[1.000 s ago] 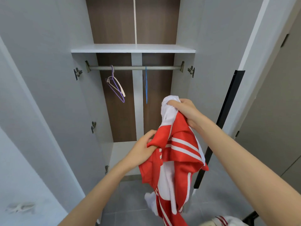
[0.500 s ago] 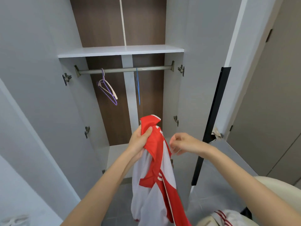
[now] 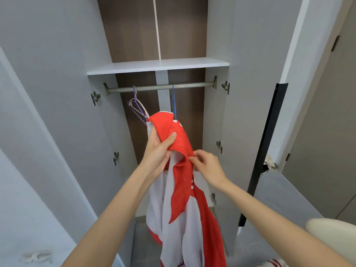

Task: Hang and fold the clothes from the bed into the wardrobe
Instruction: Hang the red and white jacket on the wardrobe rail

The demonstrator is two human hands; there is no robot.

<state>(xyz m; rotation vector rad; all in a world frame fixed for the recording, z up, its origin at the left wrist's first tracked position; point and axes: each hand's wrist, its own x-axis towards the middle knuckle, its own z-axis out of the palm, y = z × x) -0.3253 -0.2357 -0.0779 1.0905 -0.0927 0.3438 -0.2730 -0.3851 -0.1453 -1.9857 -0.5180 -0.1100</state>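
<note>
Now the right hand, clear of the cloth half a second ago, pinches a red fold of the jacket. The left hand grips the bunched top, raised nearer the rail. Probable step: finding the collar before hanging. Jacket: red and white, limp and crumpled, dangling below the rail in front of the hangers, on none yet.

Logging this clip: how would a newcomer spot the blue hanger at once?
Inside the open wardrobe, find the metal rail under the white shelf. The blue hanger hangs near the rail's middle, a thin vertical line above the red and white jacket. The purple hanger to its left hangs slanted; this one is blue and straight.
</note>
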